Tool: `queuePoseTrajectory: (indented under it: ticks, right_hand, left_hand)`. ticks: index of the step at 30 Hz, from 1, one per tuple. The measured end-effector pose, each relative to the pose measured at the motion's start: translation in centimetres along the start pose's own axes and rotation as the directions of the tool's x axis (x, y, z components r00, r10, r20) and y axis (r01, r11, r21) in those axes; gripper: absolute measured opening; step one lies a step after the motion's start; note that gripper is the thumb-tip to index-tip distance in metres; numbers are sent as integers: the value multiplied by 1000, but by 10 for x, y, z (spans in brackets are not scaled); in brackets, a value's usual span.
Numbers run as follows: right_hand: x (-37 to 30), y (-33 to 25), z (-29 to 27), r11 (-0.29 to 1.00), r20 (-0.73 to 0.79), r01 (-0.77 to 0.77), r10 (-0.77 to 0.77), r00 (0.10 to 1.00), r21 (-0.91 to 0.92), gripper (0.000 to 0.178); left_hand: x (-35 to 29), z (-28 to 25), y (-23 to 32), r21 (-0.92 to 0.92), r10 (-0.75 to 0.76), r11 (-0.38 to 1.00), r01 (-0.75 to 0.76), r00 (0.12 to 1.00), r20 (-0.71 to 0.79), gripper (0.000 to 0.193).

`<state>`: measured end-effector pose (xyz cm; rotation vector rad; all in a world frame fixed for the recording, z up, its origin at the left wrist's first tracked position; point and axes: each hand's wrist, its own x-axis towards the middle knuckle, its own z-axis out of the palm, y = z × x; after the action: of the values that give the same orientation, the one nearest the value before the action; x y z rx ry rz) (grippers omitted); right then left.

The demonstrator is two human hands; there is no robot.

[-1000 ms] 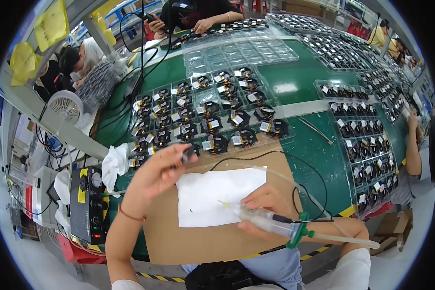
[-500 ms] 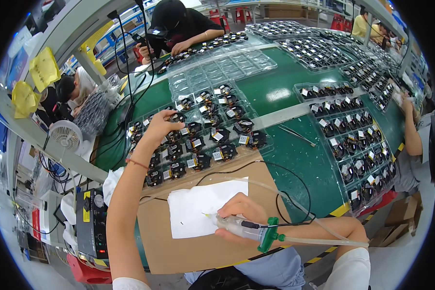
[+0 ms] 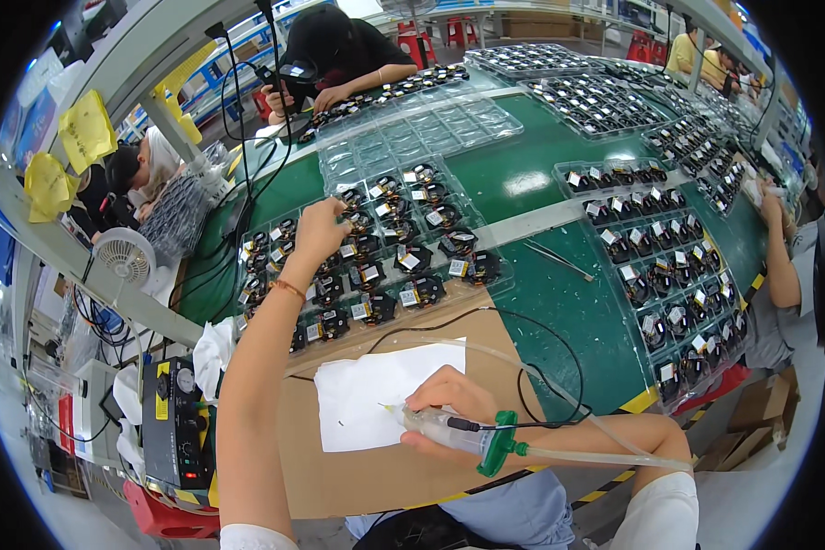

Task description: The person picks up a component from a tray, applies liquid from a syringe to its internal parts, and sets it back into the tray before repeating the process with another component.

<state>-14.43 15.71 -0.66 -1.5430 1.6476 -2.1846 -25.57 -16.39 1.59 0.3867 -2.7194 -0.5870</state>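
**Left hand in among the parts, right hand around the syringe**

My left hand (image 3: 324, 234) was over the clear tray (image 3: 472, 211) left of centre in the frame, back upward, fingers bent down among the round black parts (image 3: 422, 291). Fingertips drawn in close; whether they pinched a part I could not tell, my own hand hiding the spot. Most parts bore a white label and sat in rows of compartments.

My right hand (image 3: 463, 399), lower centre, was wrapped round a clear syringe (image 3: 438, 426), grip closed on the barrel. Its needle (image 3: 388, 406) pointed to the upper left, above a white sheet (image 3: 353, 380). Green cap (image 3: 498, 444) at the rear end, pale hose (image 3: 605, 456) running off toward the lower right along my forearm.

The sheet lay on brown cardboard (image 3: 339, 481); one small dark speck (image 3: 341, 423) on the paper. Tweezers (image 3: 561, 260) on the green tabletop (image 3: 550, 339), right of centre. Black control box (image 3: 176, 431) at lower left. A person in a dark cap (image 3: 324, 32) sat at the top of the frame.
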Motion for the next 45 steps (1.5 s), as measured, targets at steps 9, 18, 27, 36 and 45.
queuePoseTrajectory:
  ticks: [9, 18, 27, 36, 45]
  right_hand:
    - [0, -3, 2, 1000, 3, -28, 28, 1000, -11, 37]
    - [3, -1, 3, 998, 18, -47, 48, 999, -33, 39]
    - [5, -1, -10, 997, 62, -23, 27, 998, -76, 43]
    - [6, -4, -17, 984, 239, -88, 124, 963, -154, 49]
    - [10, -12, -20, 994, 213, -3, 26, 977, -110, 54]
  left_hand:
    - [-25, 6, 31, 520, -98, 848, 105, 994, -41, 36]
    - [-41, -17, 18, 101, -55, 992, 75, 980, -189, 30]
    - [-168, -51, 49, -816, 153, -450, 363, 931, 330, 18]
    - [-264, -55, 89, -703, 315, 120, 701, 644, 697, 42]
    - [-288, -37, 91, -740, 182, 547, 391, 807, 561, 54]
